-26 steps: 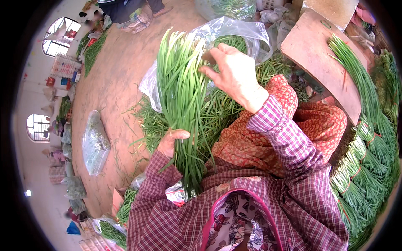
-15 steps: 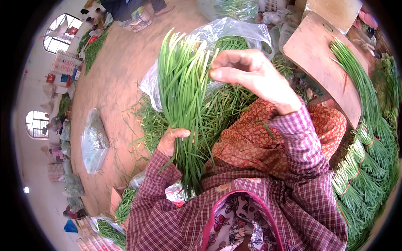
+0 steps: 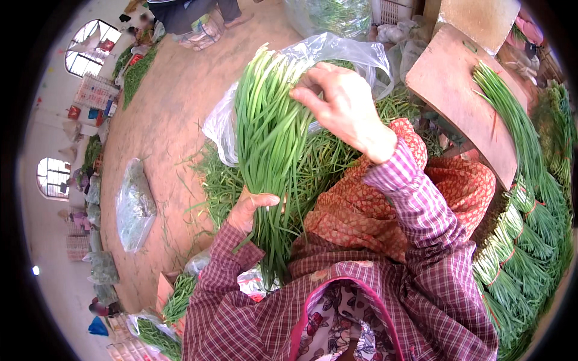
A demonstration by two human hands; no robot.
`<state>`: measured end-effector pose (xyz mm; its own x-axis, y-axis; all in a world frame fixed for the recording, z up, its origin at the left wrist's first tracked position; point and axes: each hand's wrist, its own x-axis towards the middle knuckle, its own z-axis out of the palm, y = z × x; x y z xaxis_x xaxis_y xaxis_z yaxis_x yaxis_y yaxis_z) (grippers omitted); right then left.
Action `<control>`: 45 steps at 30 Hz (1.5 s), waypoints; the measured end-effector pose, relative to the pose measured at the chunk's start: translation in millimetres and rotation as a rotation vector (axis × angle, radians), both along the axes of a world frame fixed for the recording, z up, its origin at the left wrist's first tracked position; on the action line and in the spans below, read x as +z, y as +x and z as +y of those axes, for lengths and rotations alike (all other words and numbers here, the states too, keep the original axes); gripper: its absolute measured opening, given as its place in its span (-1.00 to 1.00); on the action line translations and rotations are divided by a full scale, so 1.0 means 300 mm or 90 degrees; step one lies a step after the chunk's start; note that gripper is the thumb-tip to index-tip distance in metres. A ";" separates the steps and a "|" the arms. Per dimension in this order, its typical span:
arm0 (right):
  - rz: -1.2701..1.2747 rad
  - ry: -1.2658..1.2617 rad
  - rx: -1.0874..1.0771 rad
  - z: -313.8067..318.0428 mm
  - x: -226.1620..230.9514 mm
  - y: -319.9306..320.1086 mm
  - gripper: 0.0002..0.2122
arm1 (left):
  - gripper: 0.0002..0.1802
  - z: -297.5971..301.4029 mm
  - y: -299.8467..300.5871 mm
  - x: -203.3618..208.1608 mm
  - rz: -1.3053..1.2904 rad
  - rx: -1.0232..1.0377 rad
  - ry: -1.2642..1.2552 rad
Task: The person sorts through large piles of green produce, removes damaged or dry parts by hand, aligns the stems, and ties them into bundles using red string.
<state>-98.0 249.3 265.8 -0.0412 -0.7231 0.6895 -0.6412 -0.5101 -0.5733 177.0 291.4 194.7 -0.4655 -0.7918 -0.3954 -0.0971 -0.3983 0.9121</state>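
A thick bunch of garlic chives stands nearly upright before me, pale ends up and green leaf tips hanging toward my lap. My left hand is wrapped round its lower part, the thumb lying across the front. At the upper right edge of the bunch, my right hand has its thumb and fingers closed in a pinch on the pale stalks; exactly how many it grips is hidden. Beneath the bunch, a heap of loose green leaves lies on the floor, partly over a clear plastic bag.
A pinkish board slants at the right, with loose chives across it. Tied bundles are stacked beside my right side. A filled plastic bag lies on the floor to the left. Another person's legs show at the far edge.
My right hand has moved left and in, from just beside the bunch's edge onto its pale stalks. The bunch has shifted slightly right, still in my left hand.
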 end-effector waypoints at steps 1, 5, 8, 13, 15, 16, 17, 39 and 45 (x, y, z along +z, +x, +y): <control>-0.103 0.086 0.098 0.024 0.021 -0.027 -0.74 | -0.50 -0.011 0.012 -0.014 0.021 -0.002 0.015; -0.327 0.108 0.211 0.102 0.077 -0.102 -0.74 | -0.49 -0.016 0.055 -0.051 0.037 0.009 0.031; -0.350 0.232 0.257 0.070 0.036 -0.217 -0.61 | -0.48 -0.008 0.054 -0.032 0.037 0.029 0.060; -0.340 0.366 0.287 0.011 -0.010 -0.184 -0.02 | -0.52 -0.039 -0.075 0.046 0.176 -0.004 0.087; -0.467 0.391 0.323 -0.029 0.005 -0.164 -0.02 | -0.48 -0.046 -0.190 0.073 0.230 -0.028 0.034; -0.542 0.351 0.410 -0.084 -0.014 -0.206 -0.13 | -0.47 -0.047 -0.290 0.124 0.238 -0.058 0.021; -0.607 0.338 0.494 -0.087 0.013 -0.217 -0.17 | -0.45 -0.055 -0.330 0.088 0.275 -0.089 0.082; -0.660 0.373 0.432 0.099 0.089 -0.113 -0.07 | 0.19 -0.260 -0.424 0.346 0.302 -0.168 -0.329; -0.365 0.147 0.248 0.101 0.077 -0.079 -0.22 | -0.44 -0.246 -0.502 0.338 0.456 -0.104 -0.137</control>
